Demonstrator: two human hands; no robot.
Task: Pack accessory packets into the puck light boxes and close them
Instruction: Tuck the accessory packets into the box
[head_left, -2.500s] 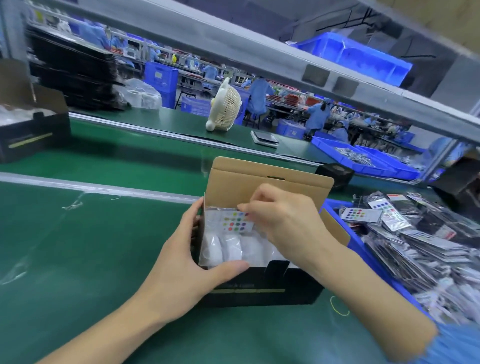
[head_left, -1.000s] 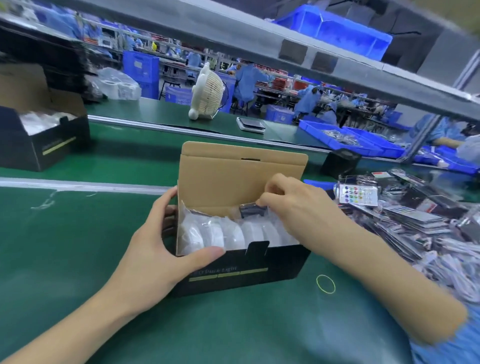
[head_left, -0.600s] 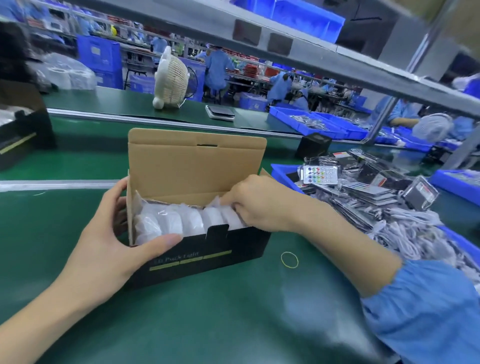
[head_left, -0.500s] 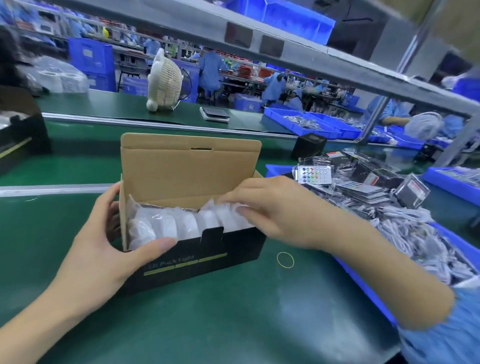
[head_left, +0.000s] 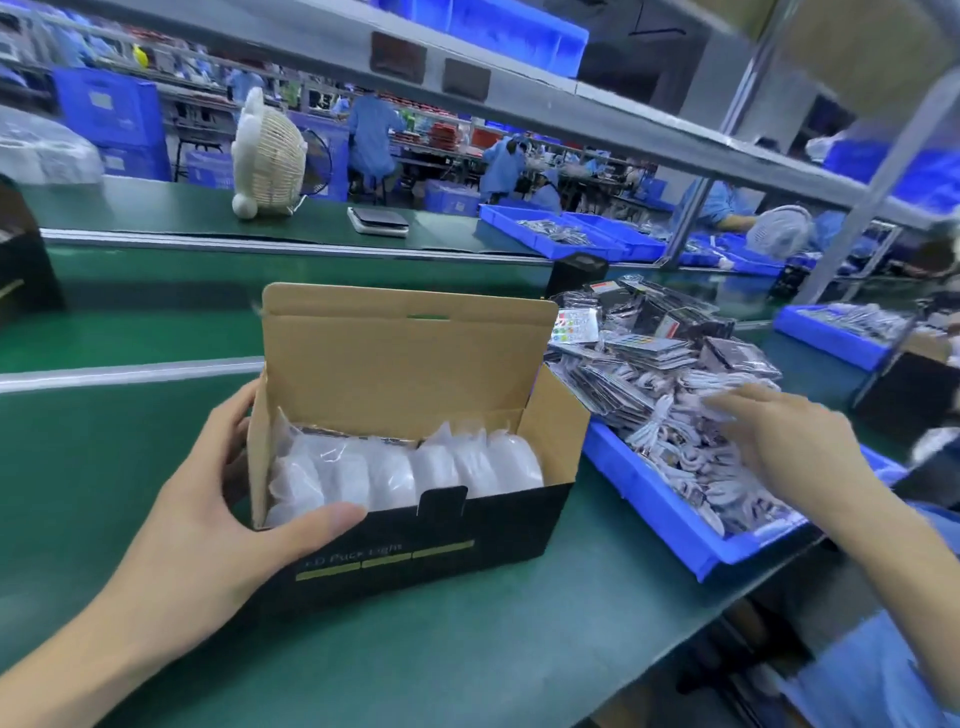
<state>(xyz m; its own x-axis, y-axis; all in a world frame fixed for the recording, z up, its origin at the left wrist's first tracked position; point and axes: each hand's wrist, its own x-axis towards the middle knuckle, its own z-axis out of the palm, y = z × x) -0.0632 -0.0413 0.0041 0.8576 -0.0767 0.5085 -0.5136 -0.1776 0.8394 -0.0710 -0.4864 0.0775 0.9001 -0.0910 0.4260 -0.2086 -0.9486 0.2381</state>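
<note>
Left grip (head_left: 208, 499) clasps open puck light box (head_left: 415, 540); right grip (head_left: 789, 447) spread above accessory packets (head_left: 649, 374).

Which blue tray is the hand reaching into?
The nearest blue tray, heaped with packets beside the puck light box. The right hand hovers over it; other trays sit farther back.

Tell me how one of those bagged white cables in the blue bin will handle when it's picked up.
Probably floppy: the white cables lie in loose coils that sag over each other in the blue bin. Likely slippery too, since the clear bags look glossy. They seem tangled in the heap, so the right hand reaching over them may drag a neighbour along.
</note>
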